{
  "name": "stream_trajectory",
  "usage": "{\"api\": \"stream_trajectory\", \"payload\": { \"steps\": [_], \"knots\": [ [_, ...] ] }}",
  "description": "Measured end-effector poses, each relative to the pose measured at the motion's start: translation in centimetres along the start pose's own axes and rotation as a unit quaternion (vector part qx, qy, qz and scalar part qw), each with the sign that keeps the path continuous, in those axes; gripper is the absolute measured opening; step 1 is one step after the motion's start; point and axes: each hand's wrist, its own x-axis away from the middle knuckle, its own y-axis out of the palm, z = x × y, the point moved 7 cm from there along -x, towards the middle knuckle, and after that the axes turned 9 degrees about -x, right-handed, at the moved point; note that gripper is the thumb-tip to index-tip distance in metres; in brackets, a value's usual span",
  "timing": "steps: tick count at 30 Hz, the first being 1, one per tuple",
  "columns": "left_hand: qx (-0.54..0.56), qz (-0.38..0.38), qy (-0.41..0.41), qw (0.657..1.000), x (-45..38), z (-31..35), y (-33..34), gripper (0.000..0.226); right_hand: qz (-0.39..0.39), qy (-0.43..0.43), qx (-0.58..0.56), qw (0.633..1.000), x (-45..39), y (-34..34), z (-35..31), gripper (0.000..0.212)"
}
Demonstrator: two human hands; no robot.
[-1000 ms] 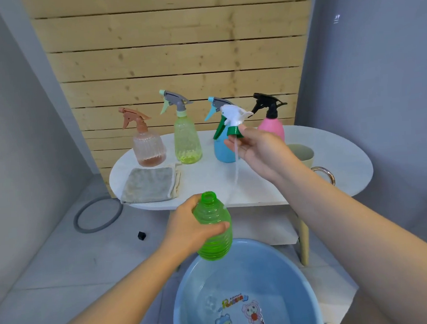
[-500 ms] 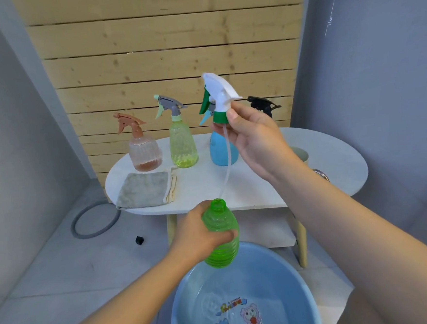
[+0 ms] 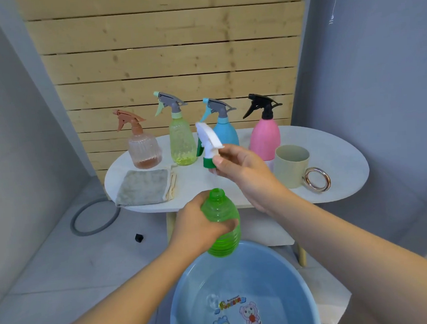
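With the left grip [image 3: 199, 228] wrapped round the bottle [image 3: 224, 237] at centre frame, over the basin [image 3: 266, 284], and the right grip [image 3: 240, 170] pinching the sprayer [image 3: 208, 142] just above its open mouth, refitting seemingly called for a steady upright bottle and a squarely lowered collar.

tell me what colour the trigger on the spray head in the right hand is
Green, on a white spray head; head view.

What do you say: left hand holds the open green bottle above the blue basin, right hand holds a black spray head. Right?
No. In the head view the right hand holds a white and green spray head, not a black one. The rest stands.
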Motion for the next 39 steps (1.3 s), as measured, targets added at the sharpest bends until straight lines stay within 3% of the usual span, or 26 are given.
{"api": "stream_trajectory", "payload": {
  "steps": [2,7,13,19,26,30,33,36,39],
  "knots": [
    [0.001,0.014,-0.003,1.0,-0.3,0.2,-0.3,0.055,-0.01,-0.005,0.071,0.997,0.3,0.1,0.3,0.016],
    [-0.003,0.034,0.01,0.999,-1.0,1.2,-1.4,0.047,-0.014,0.004,0.107,0.994,1.0,0.1,1.3,0.023],
    [-0.032,0.032,0.023,0.999,-1.6,1.9,-1.5,0.049,-0.019,-0.018,0.227,0.973,0.5,-0.3,1.0,0.013],
    [-0.037,0.037,0.019,0.998,-2.2,3.0,-1.5,0.041,-0.031,0.021,0.132,0.991,-0.2,-1.5,1.7,0.018],
    [-0.018,0.014,0.019,1.0,-1.6,3.5,-0.3,0.042,0.062,0.016,0.125,0.99,0.6,-2.8,2.0,0.035],
    [-0.008,0.011,0.027,1.0,-1.0,3.4,-0.1,0.044,0.036,0.022,0.087,0.995,1.9,-2.2,2.6,0.005],
    [-0.003,0.021,0.03,0.999,-0.7,3.3,-0.2,0.052,0.059,0.066,-0.001,0.996,2.6,-2.8,3.3,0.017],
    [-0.008,0.024,0.04,0.999,-0.5,3.8,-0.4,0.047,0.067,0.024,0.045,0.996,3.0,-2.8,2.9,0.02],
    [-0.01,0.023,0.048,0.999,-0.2,4.2,-0.4,0.043,0.129,0.034,0.005,0.991,3.5,-3.2,3.7,0.037]
  ]
}}
